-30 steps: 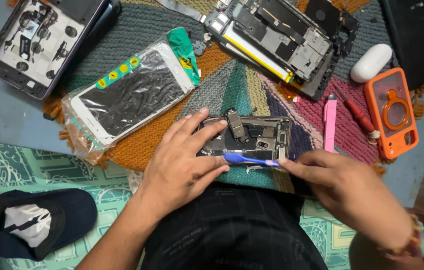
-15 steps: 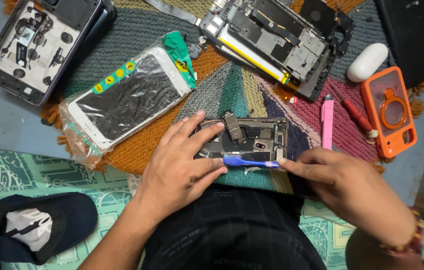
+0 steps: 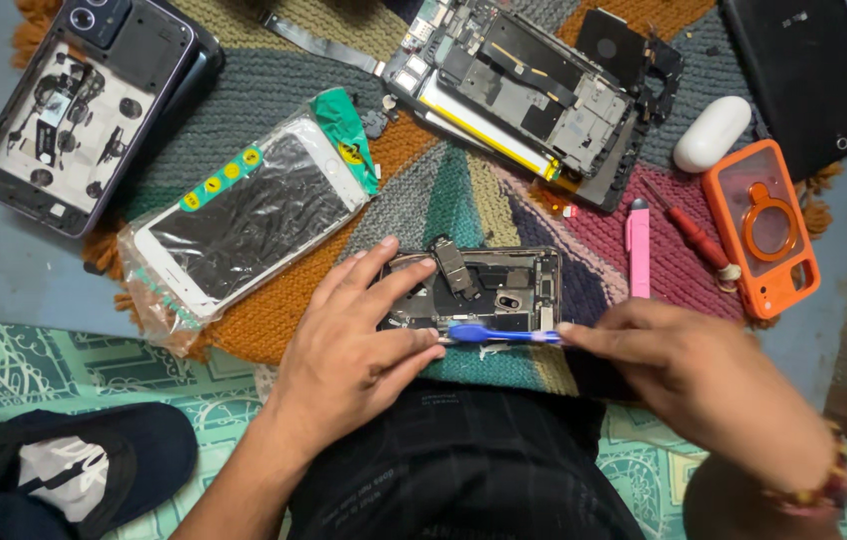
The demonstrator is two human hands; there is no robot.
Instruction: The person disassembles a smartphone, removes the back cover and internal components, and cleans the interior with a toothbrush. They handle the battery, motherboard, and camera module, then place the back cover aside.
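Fingers (image 3: 584, 335) pinch one blue brush (image 3: 492, 334) over one opened phone (image 3: 484, 285).

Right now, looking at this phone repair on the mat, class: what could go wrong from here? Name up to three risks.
1. The blue tool in the right hand works inside the opened phone; a slip could scratch exposed parts.
2. The left hand alone steadies the phone on the soft woven mat, so it may shift.
3. A small loose piece on the mat could get lost.

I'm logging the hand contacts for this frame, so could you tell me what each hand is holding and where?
The right hand pinches the blue tool by its right end. The left hand holds nothing; it presses flat on the opened phone, at its left side.
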